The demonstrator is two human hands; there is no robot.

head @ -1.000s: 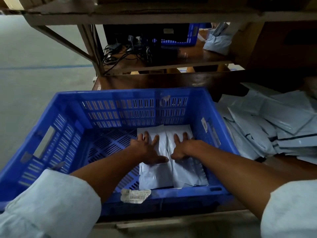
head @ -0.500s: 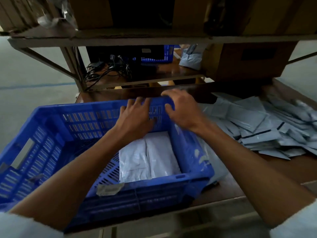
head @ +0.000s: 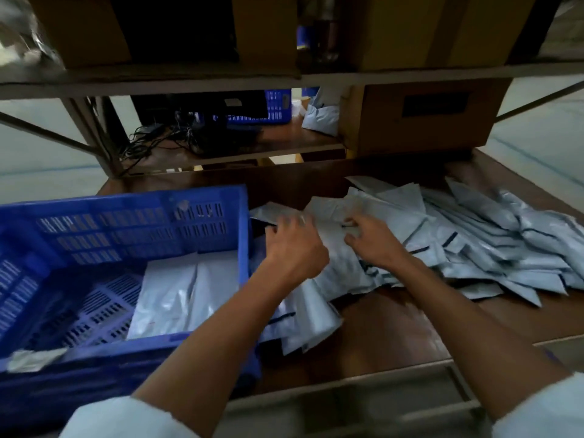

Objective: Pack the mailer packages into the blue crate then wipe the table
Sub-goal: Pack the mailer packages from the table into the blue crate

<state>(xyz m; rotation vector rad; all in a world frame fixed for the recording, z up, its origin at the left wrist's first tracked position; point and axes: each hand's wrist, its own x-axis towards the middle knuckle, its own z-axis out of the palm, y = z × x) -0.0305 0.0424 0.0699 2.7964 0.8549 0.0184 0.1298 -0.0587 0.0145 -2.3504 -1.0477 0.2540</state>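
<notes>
1. Both hands have left the blue crate (head: 126, 229) and swung over to the mailer pile (head: 458, 241) on the tabletop (head: 395, 327).
2. Left hand (head: 294, 245) and right hand (head: 373, 241) curl onto a mailer; exact grip blurred.
3. Two mailers (head: 177, 295) lie packed; most remain outside.

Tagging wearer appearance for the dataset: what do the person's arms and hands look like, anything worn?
Both forearms are bare. The left hand and right hand wear no gloves. Pale light-blue fabric sleeves end near the elbows, left sleeve and right sleeve. No watch is visible; motion blur hides finer detail.
</notes>
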